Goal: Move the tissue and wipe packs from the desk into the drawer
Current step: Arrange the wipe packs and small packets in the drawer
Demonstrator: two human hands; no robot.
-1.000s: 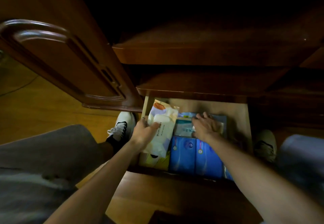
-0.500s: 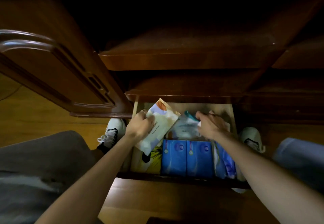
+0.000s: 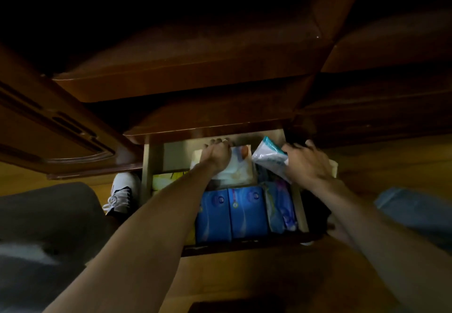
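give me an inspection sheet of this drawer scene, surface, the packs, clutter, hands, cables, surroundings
Surface: open wooden drawer, pulled out under the dark desk.
Job's things: white wipe pack at the back; teal-and-white pack lifted, tilted; two blue tissue packs side by side in front.
Clutter: yellow pack at the left; blue-purple packs at the right.
Hands: left hand rests on the white pack; right hand holds the teal one.
Cables: nothing seen.
Surroundings: wooden floor, white shoe.
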